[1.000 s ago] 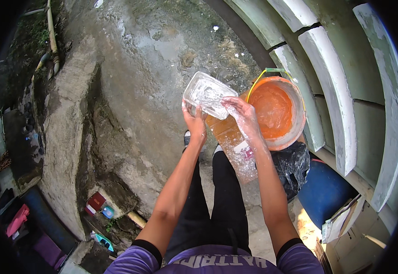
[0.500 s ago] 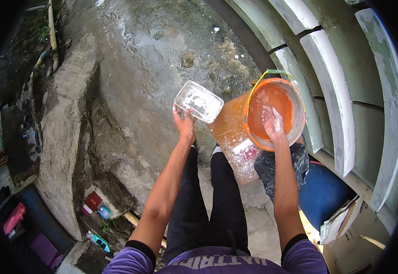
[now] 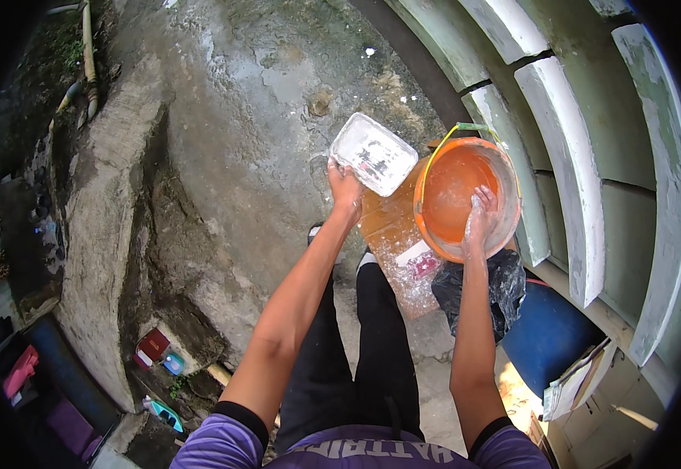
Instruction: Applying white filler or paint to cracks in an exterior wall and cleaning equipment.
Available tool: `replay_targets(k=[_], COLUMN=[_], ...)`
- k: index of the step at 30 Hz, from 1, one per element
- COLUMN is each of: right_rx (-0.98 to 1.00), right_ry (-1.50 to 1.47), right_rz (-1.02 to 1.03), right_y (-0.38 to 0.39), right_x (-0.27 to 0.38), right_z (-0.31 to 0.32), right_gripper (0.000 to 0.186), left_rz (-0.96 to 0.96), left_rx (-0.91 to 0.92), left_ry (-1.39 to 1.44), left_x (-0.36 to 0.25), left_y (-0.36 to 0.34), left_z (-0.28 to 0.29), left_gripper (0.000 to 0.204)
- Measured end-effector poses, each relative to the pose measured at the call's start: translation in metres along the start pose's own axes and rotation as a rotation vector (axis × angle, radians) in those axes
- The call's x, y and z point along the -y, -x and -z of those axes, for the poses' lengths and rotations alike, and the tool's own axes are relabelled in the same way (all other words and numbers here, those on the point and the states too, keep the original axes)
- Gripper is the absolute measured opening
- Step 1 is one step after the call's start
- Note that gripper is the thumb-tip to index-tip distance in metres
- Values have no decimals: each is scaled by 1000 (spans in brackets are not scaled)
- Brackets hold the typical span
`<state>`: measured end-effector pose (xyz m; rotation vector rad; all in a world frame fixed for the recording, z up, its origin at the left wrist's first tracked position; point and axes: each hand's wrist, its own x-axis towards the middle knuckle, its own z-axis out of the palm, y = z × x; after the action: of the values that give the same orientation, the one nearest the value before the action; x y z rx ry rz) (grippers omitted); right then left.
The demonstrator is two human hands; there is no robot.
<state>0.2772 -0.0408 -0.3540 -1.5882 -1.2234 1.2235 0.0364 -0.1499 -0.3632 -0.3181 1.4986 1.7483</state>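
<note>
My left hand [image 3: 346, 191] grips the near edge of a shallow clear plastic tub [image 3: 391, 148] smeared with white residue, held up over the concrete ground. To its right stands an orange bucket [image 3: 423, 228], its wall coated grey-white inside and its yellow-green handle raised. My right hand [image 3: 478, 223] reaches into the bucket, close to the right inner wall. Its fingers look wet and whitish, stretched a little apart, with nothing visible in them. Whether they touch the wall I cannot tell.
The bucket stands by a brown board [image 3: 383, 223] speckled with white. Behind my right forearm sits a black plastic bag [image 3: 505, 293], then a blue drum [image 3: 548, 336]. White-edged curved concrete steps [image 3: 563, 172] rise at right; a rough concrete ledge [image 3: 98, 219] runs along the left.
My left hand has moved the tub rightward and up, toward the bucket, and tilted it. Inside the bucket, my right hand has shifted from the middle to the right wall.
</note>
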Motion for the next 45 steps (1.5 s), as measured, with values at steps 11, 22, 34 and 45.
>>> replay_targets(k=[11,22,34,45], right_rx=[546,189,461,456], right_ry=[-695,-239,-762,659], right_rz=[-635,-91,-659,810], right_y=[32,64,16,54], right_x=[46,53,24,87], right_z=[-31,-54,-25,-114], right_gripper=[30,29,32,46], left_rz=[44,-157,-141,-560], left_rx=[-87,-209,-143,-90], left_ry=[-95,-215,-122,-562], left_x=[13,43,19,9], left_y=[-20,-47,-31,3], left_z=[5,6,-1,-3], left_gripper=[46,49,56,49])
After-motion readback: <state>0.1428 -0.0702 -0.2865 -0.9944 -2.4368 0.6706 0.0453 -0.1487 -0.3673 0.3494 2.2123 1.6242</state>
